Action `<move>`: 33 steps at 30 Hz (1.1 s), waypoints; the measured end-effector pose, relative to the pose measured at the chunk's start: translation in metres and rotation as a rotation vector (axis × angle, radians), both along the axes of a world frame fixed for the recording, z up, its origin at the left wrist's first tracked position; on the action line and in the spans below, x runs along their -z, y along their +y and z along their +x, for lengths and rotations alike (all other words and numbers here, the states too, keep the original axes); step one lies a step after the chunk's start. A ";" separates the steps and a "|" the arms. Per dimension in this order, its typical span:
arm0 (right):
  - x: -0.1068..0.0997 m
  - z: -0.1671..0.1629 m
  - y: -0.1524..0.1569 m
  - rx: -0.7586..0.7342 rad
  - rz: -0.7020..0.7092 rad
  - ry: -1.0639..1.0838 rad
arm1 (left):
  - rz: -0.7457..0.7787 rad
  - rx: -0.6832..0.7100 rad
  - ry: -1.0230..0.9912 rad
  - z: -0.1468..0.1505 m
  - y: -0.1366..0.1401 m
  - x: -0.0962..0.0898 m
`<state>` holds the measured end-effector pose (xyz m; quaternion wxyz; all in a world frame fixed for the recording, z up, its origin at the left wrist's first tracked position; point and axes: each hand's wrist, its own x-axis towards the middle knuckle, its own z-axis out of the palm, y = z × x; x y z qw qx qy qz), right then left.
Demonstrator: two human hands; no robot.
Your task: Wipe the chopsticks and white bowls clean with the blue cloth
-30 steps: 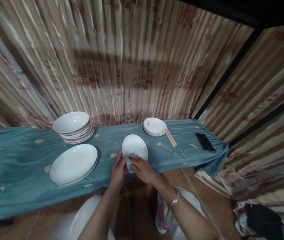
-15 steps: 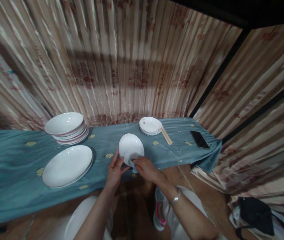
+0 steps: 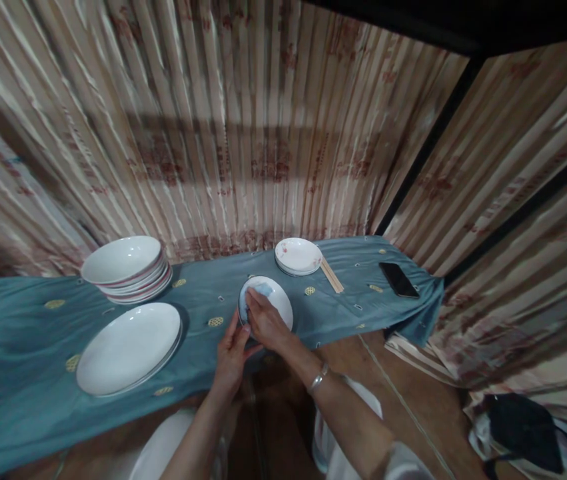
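Note:
A small white bowl [image 3: 279, 300] with a dark rim is tilted toward me at the table's front edge. My left hand [image 3: 233, 350] grips its lower left side, thumb over the rim and fingers beneath. Inside the bowl, my right hand [image 3: 266, 319] presses a light blue cloth [image 3: 263, 288] against the inner wall near the far left rim. The right hand's fingers are closed on the cloth, and its fingertips are partly hidden.
Left on the blue-green tablecloth [image 3: 203, 287] stand stacked large bowls [image 3: 123, 261] and oval plates [image 3: 128, 347]. Behind the small bowl are small flowered plates [image 3: 299, 256], with chopsticks [image 3: 332, 276] alongside. A phone [image 3: 398, 279] lies at the right. A dark bag [image 3: 526, 430] rests low at right.
My right hand has moved with the cloth from the bowl's near right rim to its far left inner side. My left hand keeps its hold. The view has shifted slightly.

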<state>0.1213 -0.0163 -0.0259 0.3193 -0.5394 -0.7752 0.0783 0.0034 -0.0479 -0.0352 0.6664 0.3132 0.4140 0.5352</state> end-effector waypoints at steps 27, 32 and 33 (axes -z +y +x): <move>0.004 0.015 -0.049 -0.103 -0.236 0.087 | -0.004 -0.044 0.041 -0.003 -0.002 -0.003; 0.009 0.004 -0.032 -0.115 -0.171 0.175 | 0.004 -0.044 0.044 -0.002 0.001 0.000; 0.011 0.003 -0.026 -0.105 -0.158 0.180 | 0.008 -0.043 0.042 -0.002 0.001 0.001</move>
